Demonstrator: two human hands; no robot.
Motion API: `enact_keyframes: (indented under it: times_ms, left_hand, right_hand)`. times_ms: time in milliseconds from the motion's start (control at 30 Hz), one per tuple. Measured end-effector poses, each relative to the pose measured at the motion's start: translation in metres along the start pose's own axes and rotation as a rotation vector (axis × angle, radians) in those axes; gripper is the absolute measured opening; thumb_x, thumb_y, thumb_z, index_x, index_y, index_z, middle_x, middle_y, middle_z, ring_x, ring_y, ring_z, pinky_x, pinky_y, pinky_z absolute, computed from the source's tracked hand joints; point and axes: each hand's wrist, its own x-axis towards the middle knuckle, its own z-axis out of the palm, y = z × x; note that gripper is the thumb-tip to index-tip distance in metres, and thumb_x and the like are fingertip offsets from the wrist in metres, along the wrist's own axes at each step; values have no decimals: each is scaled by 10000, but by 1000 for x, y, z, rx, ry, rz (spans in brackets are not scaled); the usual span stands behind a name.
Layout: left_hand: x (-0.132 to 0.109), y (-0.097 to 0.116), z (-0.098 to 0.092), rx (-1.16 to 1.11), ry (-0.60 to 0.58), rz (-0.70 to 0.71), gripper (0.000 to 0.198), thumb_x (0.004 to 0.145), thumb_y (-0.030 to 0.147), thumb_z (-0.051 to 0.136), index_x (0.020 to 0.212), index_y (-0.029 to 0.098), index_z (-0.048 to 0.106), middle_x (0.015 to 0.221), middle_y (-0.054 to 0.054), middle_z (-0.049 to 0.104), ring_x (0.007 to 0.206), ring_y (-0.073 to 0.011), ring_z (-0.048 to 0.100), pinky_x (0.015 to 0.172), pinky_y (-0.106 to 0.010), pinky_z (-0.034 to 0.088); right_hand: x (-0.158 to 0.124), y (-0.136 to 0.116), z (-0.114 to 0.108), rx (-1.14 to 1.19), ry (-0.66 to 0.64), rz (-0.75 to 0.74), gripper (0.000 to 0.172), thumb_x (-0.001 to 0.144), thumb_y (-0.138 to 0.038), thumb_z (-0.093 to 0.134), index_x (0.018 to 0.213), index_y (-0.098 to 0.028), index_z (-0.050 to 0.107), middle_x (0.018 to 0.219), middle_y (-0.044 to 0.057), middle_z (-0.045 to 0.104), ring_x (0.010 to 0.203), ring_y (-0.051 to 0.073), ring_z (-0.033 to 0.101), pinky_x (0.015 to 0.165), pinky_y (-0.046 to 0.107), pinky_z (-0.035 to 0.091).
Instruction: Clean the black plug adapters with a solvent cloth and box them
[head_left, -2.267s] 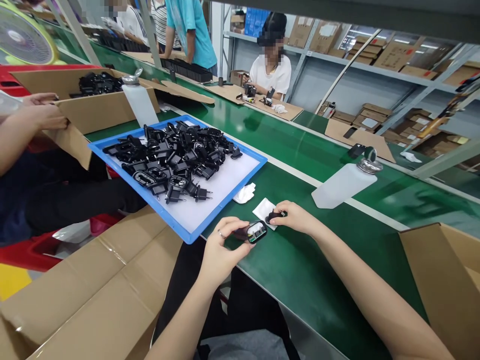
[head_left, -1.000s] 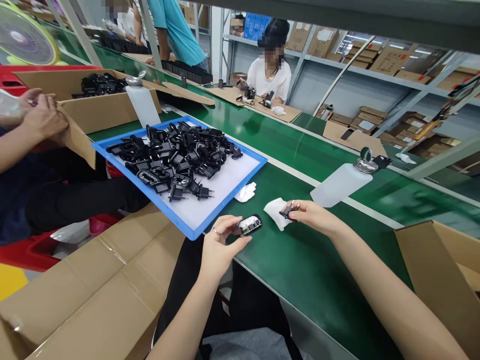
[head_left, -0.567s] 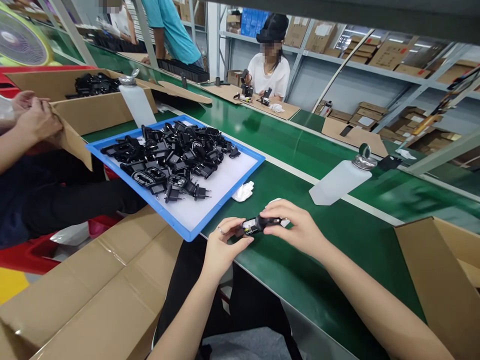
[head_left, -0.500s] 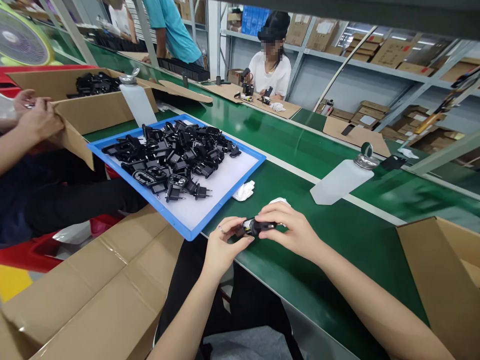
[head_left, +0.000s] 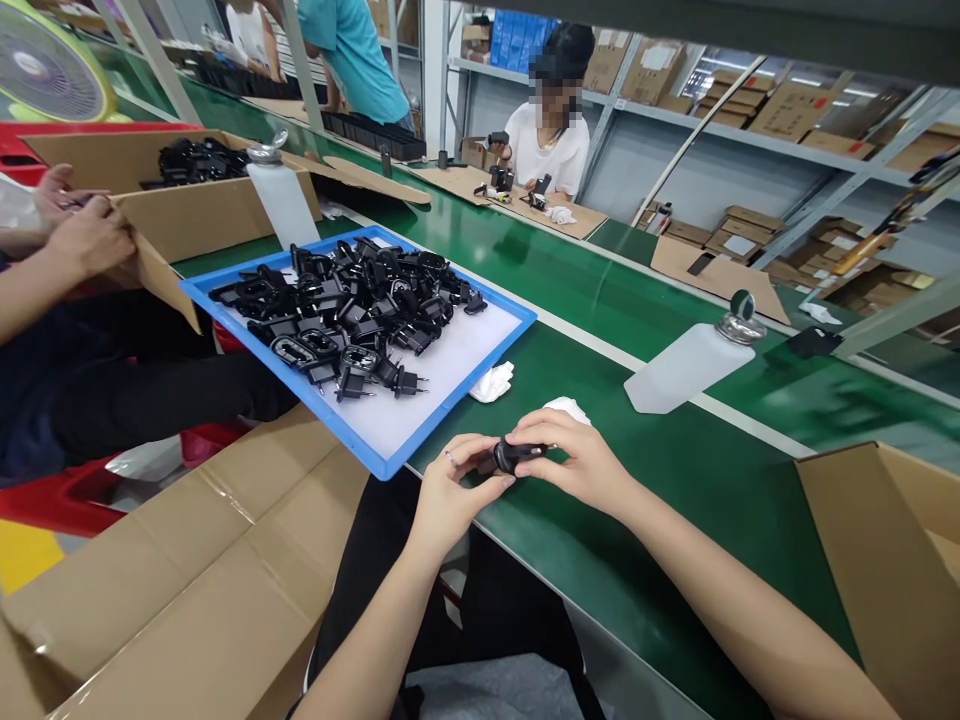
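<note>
Between both hands, over the near edge of the green bench (head_left: pixel 600 520), is a black plug-in power adapter (head_left: pixel 508 456). My left hand (head_left: pixel 450 490) grips its left end with thumb and fingers and wears a ring. My right hand (head_left: pixel 574 460) pinches its right end, where metal shows near the fingertips. Fingers cover much of the adapter. Left of my hands, a blue-rimmed tray (head_left: pixel 384 466) bears a heap of black adapters (head_left: pixel 360 310) with two-pin plugs and bundled cables. A crumpled white cloth (head_left: pixel 568 408) lies just behind my right hand, and another white cloth (head_left: pixel 493 383) by the tray.
A white dispenser bottle (head_left: pixel 690 370) is on the bench to the right; another bottle (head_left: pixel 283 200) stands behind the tray. Cardboard boxes (head_left: pixel 862 560) flank me, with a closed carton (head_left: pixel 187 570) at lower left. A co-worker's hands (head_left: pixel 90 235) are at far left; another person sits opposite.
The adapter has turned in my fingers: its light-coloured marking, visible before, is now out of sight. Both hands keep hold of it. The person opposite has raised a dark object.
</note>
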Motion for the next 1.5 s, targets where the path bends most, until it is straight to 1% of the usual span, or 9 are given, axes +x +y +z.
enact_keyframes:
  times_ms: [167, 367, 467, 667, 933, 1033, 1233, 1367, 1500]
  left_hand:
    - [-1, -1, 0, 59, -13, 10, 279, 561, 204, 620, 835, 185, 572, 876, -26, 517, 813, -146, 523, 750, -285, 441]
    - [1, -3, 2, 499, -42, 102, 253, 605, 266, 596, 850, 214, 566, 877, -25, 591, 836, -161, 536, 768, -300, 422]
    - [-1, -5, 4, 612, -53, 130, 344, 627, 277, 576, 961, 232, 505, 890, -10, 606, 844, -155, 543, 753, -293, 429]
    - [-6, -7, 9, 767, 52, 295, 290, 680, 310, 524, 942, 189, 545, 930, -49, 609, 844, -154, 558, 747, -263, 433]
    - [-4, 25, 16, 1052, -67, -2, 304, 698, 322, 485, 960, 188, 562, 964, -76, 594, 825, -216, 565, 648, -292, 439]
    - [-2, 28, 17, 1125, -106, -52, 313, 708, 291, 465, 998, 194, 530, 915, -77, 610, 763, -227, 575, 608, -302, 427]
    - [3, 27, 2, 968, -213, -31, 529, 620, 298, 563, 1117, 186, 423, 1049, -75, 543, 856, -213, 543, 687, -281, 413]
    - [15, 41, -1, 965, -301, 5, 301, 661, 308, 518, 943, 214, 565, 928, -47, 599, 811, -197, 551, 655, -260, 405]
    - [31, 58, 11, 1196, -412, -50, 168, 632, 284, 550, 763, 212, 626, 677, -49, 627, 652, -209, 568, 516, -249, 374]
  right_hand:
    - [0, 3, 1, 33, -38, 43, 195, 673, -181, 574, 863, -223, 558, 838, 27, 528, 774, 142, 511, 690, 281, 434]
    - [-4, 10, 2, 21, -140, 115, 169, 668, -178, 579, 836, -193, 566, 809, 39, 543, 753, 153, 515, 672, 290, 434]
    - [-6, 9, 4, -1, -133, 151, 149, 663, -179, 584, 811, -182, 571, 787, 40, 548, 746, 158, 513, 663, 290, 430]
    - [-6, 9, 7, 50, -117, 215, 134, 654, -167, 592, 785, -188, 571, 792, 20, 573, 740, 153, 518, 677, 288, 417]
    - [-9, 12, 12, 23, -133, 281, 130, 676, -231, 573, 803, -211, 560, 842, 8, 593, 800, 170, 523, 730, 325, 395]
    - [-10, 12, 14, -10, -123, 315, 132, 704, -236, 536, 833, -217, 552, 871, 11, 595, 813, 174, 526, 754, 348, 385]
    - [-10, 7, -12, -2, -185, 341, 411, 679, -339, 549, 1054, -194, 461, 1082, 69, 495, 981, 190, 454, 816, 345, 369]
    - [-2, 2, -25, -221, -320, 273, 265, 661, -307, 583, 892, -178, 568, 960, 63, 556, 916, 206, 484, 769, 333, 382]
    - [13, -3, -20, -413, -462, 233, 166, 644, -231, 612, 793, -158, 597, 755, 47, 594, 740, 191, 532, 639, 293, 404]
